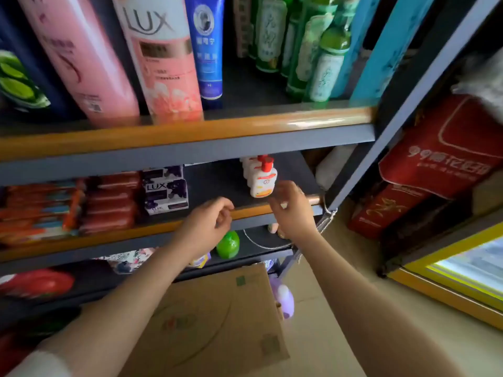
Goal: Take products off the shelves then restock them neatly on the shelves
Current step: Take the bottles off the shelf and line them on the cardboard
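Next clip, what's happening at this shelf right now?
A person is reaching with both bare hands toward the middle shelf of a store rack. The right hand is just in front of a row of small white lotion bottles with red pump tops, fingers loosely curled; whether it touches the front bottle is unclear. The left hand hovers at the shelf's edge, holding nothing. Boxed Lux soap sits to the left, and a cardboard box lies on the floor below.

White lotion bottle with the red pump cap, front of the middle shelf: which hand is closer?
Right. The right hand is just beside the white lotion bottle with the red pump cap, at its lower right. The left hand is further off, lower left, at the shelf's wooden edge.
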`<state>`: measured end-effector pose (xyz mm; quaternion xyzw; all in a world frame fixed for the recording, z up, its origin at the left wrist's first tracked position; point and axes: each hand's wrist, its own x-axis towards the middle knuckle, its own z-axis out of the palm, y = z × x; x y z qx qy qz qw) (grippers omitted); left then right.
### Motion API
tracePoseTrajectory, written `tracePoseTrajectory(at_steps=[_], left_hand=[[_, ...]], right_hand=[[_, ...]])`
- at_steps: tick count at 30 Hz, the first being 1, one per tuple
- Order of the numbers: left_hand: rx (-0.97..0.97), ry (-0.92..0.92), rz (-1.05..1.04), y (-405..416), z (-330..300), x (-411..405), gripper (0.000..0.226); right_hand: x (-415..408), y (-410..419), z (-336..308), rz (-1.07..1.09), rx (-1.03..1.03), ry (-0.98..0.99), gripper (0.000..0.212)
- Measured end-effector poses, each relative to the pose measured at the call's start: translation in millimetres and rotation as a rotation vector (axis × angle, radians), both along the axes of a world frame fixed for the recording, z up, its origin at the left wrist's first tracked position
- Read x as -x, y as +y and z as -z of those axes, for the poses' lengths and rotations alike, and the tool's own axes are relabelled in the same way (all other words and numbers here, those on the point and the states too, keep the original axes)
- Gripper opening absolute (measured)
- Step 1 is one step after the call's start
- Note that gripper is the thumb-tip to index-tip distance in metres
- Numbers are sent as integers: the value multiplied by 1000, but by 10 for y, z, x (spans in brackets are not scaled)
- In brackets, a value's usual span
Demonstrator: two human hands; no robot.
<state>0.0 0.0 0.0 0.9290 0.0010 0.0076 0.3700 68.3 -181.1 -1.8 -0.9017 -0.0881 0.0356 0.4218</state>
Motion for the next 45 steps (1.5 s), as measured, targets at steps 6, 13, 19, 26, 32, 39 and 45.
tracePoseTrajectory(at_steps=[6, 13, 19, 26, 32, 39, 45], left_hand=[[-26, 15, 12, 42, 197, -239, 20], [-7, 39, -47, -33, 318, -343, 23], [37, 59, -123, -127, 387, -534, 28], [163, -55, -274, -297, 450, -1087, 42], [276, 27, -310, -482, 641, -1358, 45], [278, 37, -308, -697, 684, -1513, 44], [162, -99, -214, -783, 579, -1316, 40]], right_hand=[[-462, 270, 184, 220, -31, -44, 57], [-718, 337, 398, 204, -41, -61, 74], [-823, 230, 513, 31, 13, -114, 50], [-779, -138, 420, -13, -101, -182, 41], [-648, -440, 302, -82, -166, -201, 35], [-564, -565, 274, -51, -425, 68, 23], [-423, -779, 328, 61, -646, 345, 18]])
